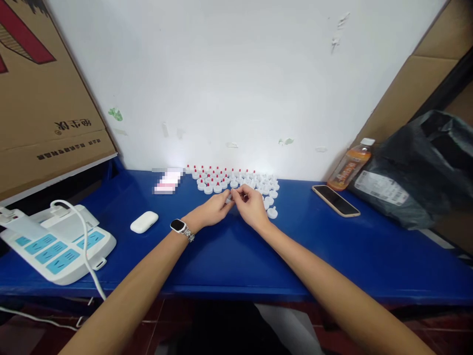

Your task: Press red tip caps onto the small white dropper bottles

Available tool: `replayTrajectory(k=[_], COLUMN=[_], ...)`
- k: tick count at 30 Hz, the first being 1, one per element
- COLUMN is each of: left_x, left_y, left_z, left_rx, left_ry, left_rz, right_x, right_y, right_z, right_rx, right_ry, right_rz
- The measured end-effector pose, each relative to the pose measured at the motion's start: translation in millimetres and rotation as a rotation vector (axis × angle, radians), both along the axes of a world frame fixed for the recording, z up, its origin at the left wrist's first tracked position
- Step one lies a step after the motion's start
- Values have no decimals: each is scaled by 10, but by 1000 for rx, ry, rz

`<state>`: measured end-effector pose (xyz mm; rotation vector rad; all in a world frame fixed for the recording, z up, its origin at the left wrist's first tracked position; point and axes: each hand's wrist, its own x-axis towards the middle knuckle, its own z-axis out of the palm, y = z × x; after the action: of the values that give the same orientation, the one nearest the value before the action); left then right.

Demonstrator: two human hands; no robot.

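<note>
My left hand [214,209] is closed around a small white nozzle cap [229,198], held just above the blue table. My right hand [253,206] meets it from the other side, thumb and forefinger pinched together at the cap. Whatever lies between those right fingertips is hidden. Behind my hands, several white caps with red tips [209,187] stand upright in rows. To their right is a cluster of plain white nozzle caps [272,213] without red tips, some standing and some overlapping, partly covered by my right hand.
A white power strip [62,261] with a cable and a white earphone case [144,222] lie left on the blue table [236,266]. To the right are a phone [335,200], an orange drink bottle [349,165] and a dark plastic bag [417,162]. A white wall [236,88] rises behind.
</note>
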<state>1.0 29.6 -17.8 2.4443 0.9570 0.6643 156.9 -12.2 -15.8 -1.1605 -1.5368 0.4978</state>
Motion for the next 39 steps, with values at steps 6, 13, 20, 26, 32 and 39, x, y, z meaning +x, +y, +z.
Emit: replayTrajectory(k=[6, 13, 20, 26, 32, 39], left_x=[-143, -322, -390, -395, -336, -278], left_y=[134, 256, 264, 292, 245, 135], left_z=[15, -28, -30, -8, 50, 156], left_rx=[6, 31, 64, 92, 368, 453], left_ry=[-62, -42, 23, 21, 159, 141], left_rz=[62, 155, 182, 207, 290, 324], right_x=[55, 299, 312, 313, 219, 87], right_y=[75, 134, 174, 268, 666, 1052], right_z=[78, 75, -1, 95, 282, 236], right_rx=[71, -27, -32, -79, -107, -192], right_ry=[-33, -153, -367, -496, -749, -922], right_rz=[-43, -137, -135, -201, -237, -258])
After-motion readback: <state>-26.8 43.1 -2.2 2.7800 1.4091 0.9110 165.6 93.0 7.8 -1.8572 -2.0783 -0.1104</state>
